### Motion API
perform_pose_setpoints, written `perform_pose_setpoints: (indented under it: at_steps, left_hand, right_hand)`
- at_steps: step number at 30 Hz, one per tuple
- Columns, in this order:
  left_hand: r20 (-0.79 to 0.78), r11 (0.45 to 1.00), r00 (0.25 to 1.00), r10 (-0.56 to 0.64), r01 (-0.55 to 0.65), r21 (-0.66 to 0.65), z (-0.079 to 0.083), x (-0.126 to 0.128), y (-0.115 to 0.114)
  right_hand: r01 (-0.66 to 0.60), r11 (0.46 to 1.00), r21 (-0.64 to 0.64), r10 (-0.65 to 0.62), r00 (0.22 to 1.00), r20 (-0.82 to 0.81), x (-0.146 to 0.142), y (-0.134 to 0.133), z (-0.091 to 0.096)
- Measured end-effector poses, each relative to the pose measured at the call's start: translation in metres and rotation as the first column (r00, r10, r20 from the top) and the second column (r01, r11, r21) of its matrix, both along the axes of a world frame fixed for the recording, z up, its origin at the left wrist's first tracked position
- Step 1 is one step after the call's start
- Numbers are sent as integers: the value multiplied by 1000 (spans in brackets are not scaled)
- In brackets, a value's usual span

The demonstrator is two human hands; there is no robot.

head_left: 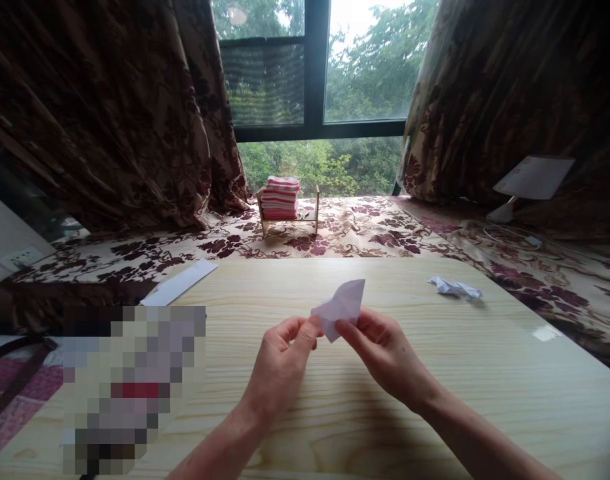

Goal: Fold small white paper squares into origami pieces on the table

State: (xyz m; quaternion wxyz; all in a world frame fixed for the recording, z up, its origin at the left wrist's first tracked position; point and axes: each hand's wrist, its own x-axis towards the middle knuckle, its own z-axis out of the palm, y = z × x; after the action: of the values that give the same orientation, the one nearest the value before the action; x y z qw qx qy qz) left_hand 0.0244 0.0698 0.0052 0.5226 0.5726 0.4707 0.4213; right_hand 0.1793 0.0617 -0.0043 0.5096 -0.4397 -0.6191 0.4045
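A small piece of folded white paper [342, 307] is held up over the wooden table [225, 373], between my two hands. My left hand [287, 353] pinches its lower left corner between thumb and fingers. On the lower right side, my right hand [385, 350] grips the paper with the thumb in front and the fingers behind. The paper has a curved upper edge and a pointed tip at the top right. Some of its lower folds are hidden by my fingers.
Folded paper pieces [455, 288] lie at the table's right. White paper strips [182, 281] rest at the back left, behind a pixelated area. Beyond the table, a small rack [288, 217] holds striped cloths [281, 198]; a lamp [532, 179] stands far right.
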Motion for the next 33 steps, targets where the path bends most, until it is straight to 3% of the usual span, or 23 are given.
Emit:
perform_pose_setpoints:
  at_steps: [3,5,11,16,21,26,30,33]
  left_hand:
    - [3,991,992,-127,127,-39,0,2,-2]
    - [-15,989,989,-148,147,-18,1,3,-3]
    - [-68,994,993,-101,104,34,5,4,-4]
    - [-76,996,995,-57,52,-72,3,-3,0]
    - [-134,992,983,-126,123,-30,9,-11,6]
    - [-180,970,953,-244,239,-47,17,-14,6]
    - [-205,988,967,-153,146,-49,16,-14,7]
    - [-163,996,984,-76,82,30,14,-13,8]
  right_hand:
    - [-9,1000,-30,7,998,-55,2,1,-3]
    - [-28,998,-64,25,998,-57,2,1,-3]
    - [-56,991,-125,47,996,-75,1,3,-1]
    - [89,979,-183,-83,996,40,17,12,2]
    - [209,969,-129,-201,977,69,30,13,9]
    - [128,989,-73,-120,987,105,23,6,13]
    - [74,996,-43,-63,973,222,16,1,10]
    - [77,990,-116,-58,985,164,12,-1,8]
